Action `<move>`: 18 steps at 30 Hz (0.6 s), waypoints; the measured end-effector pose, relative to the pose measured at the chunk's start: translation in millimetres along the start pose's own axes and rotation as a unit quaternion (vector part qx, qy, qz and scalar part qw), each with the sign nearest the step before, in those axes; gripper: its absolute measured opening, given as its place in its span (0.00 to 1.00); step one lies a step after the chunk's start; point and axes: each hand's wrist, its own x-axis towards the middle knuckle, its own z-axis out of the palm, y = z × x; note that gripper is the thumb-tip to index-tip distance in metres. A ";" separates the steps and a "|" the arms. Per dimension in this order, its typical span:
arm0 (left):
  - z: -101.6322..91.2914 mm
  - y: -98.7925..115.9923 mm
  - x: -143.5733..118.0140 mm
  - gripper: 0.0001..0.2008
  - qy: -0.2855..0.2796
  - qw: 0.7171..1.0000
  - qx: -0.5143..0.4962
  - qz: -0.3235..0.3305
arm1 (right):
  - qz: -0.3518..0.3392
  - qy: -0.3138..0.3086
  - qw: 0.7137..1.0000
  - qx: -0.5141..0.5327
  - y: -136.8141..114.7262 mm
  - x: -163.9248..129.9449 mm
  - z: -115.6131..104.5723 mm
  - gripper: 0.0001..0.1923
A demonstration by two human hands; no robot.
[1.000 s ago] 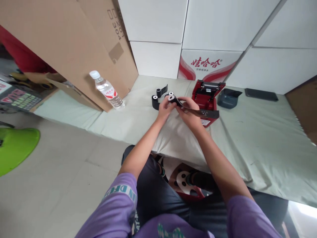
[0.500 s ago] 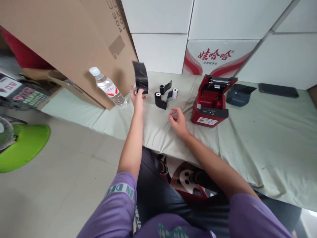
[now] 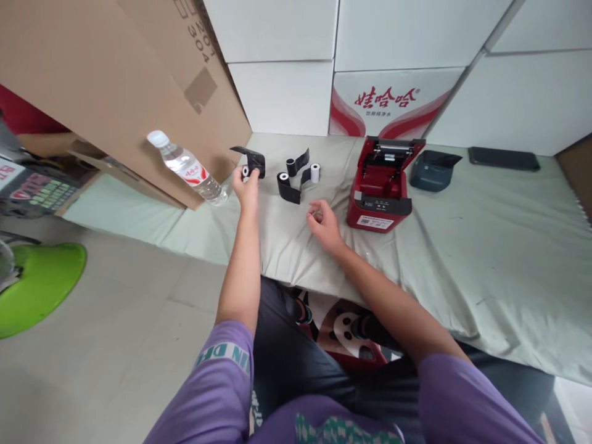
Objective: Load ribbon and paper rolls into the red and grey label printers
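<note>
My left hand [image 3: 246, 187] grips a paper roll [image 3: 256, 161] with a dark outer face and a white core end, its loose strip sticking out at the back left. Three similar rolls stand together to its right: one at the back [image 3: 291, 166], one in front [image 3: 283, 180] and one with a white side [image 3: 315, 172]; each has a strip partly unrolled. My right hand [image 3: 325, 226] rests near the cloth with loosely bent fingers and nothing in it. Just right of it stands a red receipt printer [image 3: 377, 213], its lid raised and its paper bay bare.
A water bottle [image 3: 187, 165] stands at the left, before a large cardboard box [image 3: 152, 80]. Behind the printer are white cartons [image 3: 388, 37]. A dark grey device [image 3: 430, 172] and a black phone-like slab [image 3: 503, 158] lie to the right on the pale green cloth [image 3: 504, 246].
My left hand has lowered the paper roll towards the cloth, and its strip has turned from upright to lying back leftward. My right hand stays beside the printer. The view has shifted slightly.
</note>
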 end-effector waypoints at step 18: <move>1.6 -19.5 7.0 0.13 -0.006 0.999 0.053 0.009 | 0.003 -0.015 1.000 -0.011 -1.7 -0.4 0.4 0.16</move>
